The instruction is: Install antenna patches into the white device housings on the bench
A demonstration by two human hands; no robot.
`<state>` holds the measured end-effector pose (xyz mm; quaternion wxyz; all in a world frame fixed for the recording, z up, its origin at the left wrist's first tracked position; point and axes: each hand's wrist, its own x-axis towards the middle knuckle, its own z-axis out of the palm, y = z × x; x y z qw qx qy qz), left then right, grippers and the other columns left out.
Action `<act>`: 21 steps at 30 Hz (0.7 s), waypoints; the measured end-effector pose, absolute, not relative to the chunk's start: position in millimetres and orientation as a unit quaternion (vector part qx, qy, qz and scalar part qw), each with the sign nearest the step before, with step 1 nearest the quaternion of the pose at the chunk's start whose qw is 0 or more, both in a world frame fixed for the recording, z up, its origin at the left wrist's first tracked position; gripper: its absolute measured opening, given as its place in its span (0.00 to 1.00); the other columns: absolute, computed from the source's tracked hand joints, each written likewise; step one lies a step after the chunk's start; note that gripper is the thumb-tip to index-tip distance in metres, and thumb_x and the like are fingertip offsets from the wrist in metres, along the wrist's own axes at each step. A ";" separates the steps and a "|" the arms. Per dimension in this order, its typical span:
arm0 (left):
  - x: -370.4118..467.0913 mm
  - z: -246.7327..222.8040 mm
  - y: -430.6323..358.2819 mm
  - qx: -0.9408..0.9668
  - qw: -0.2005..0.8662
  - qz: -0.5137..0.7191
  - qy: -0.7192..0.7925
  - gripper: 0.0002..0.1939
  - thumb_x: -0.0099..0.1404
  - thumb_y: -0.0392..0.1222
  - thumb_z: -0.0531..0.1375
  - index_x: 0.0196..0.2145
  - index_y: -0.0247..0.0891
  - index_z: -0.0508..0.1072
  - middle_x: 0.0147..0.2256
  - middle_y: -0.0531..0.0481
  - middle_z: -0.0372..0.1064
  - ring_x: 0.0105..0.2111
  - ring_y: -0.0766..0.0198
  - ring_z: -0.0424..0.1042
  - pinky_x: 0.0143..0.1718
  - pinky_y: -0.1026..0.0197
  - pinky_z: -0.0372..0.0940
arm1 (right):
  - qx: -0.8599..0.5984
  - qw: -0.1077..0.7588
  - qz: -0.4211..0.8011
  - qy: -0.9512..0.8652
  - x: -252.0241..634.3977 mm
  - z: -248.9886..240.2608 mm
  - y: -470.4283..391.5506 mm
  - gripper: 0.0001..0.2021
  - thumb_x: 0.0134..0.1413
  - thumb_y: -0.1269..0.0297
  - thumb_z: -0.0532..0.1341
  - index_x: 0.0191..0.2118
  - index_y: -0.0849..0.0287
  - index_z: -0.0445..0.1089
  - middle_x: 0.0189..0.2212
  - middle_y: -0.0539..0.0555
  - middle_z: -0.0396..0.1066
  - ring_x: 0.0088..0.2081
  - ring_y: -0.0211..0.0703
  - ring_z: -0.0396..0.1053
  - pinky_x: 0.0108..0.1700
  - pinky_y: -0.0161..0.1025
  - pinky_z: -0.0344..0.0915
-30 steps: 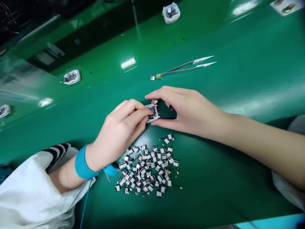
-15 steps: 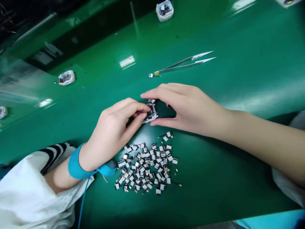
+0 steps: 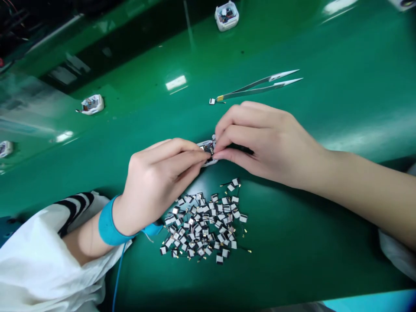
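Note:
A small white housing with a circuit board inside lies between my hands on the green table. My left hand is closed on its left side, fingertips over the board. My right hand is closed in a pinch at the housing's right edge; what its fingertips hold, if anything, is hidden. A pile of small grey-and-black modules with short cables lies just below the hands. Above them rest open metal tweezers, beside a single small module.
Similar white housings lie at the top, at the left and at the far left edge. A blue wristband with a cord is on my left wrist. The table's front edge runs along the bottom right.
My right hand's fingers have closed from a wide curve into a pinch at the housing. My left fingers have shifted slightly right over the board. The whole view has moved slightly.

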<state>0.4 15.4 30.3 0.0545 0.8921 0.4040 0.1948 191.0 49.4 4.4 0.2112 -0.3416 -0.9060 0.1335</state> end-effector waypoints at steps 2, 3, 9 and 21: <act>-1.0 28.6 14.6 0.891 0.067 0.187 0.407 0.06 0.59 0.37 0.56 0.35 0.41 0.70 0.34 0.56 0.70 0.33 0.71 0.69 0.35 0.69 0.65 | -0.335 0.223 0.158 -0.902 192.7 0.6 50.6 0.22 0.45 0.53 0.59 0.44 0.63 0.63 0.42 0.52 0.63 0.46 0.43 0.61 0.46 0.41 0.62; -1.3 27.7 14.5 0.892 0.072 0.182 0.408 0.06 0.59 0.37 0.56 0.35 0.41 0.70 0.35 0.56 0.70 0.34 0.71 0.69 0.36 0.68 0.65 | -0.334 0.225 0.175 -0.899 193.3 -1.5 51.1 0.30 0.41 0.51 0.61 0.50 0.64 0.58 0.45 0.53 0.62 0.47 0.44 0.60 0.47 0.41 0.61; 0.9 23.2 15.5 0.900 0.043 0.153 0.405 0.06 0.60 0.37 0.54 0.34 0.39 0.70 0.35 0.54 0.69 0.33 0.68 0.68 0.34 0.65 0.64 | -0.359 0.222 0.251 -0.871 191.7 -7.2 52.1 0.29 0.47 0.50 0.56 0.54 0.57 0.52 0.40 0.48 0.65 0.45 0.40 0.62 0.44 0.38 0.62; 3.1 23.3 15.6 0.908 0.014 0.141 0.395 0.07 0.60 0.36 0.55 0.35 0.37 0.71 0.33 0.50 0.68 0.31 0.67 0.65 0.31 0.64 0.61 | -0.349 0.237 0.231 -0.877 192.2 -6.1 51.9 0.28 0.41 0.61 0.64 0.49 0.58 0.56 0.38 0.50 0.67 0.42 0.42 0.64 0.39 0.38 0.64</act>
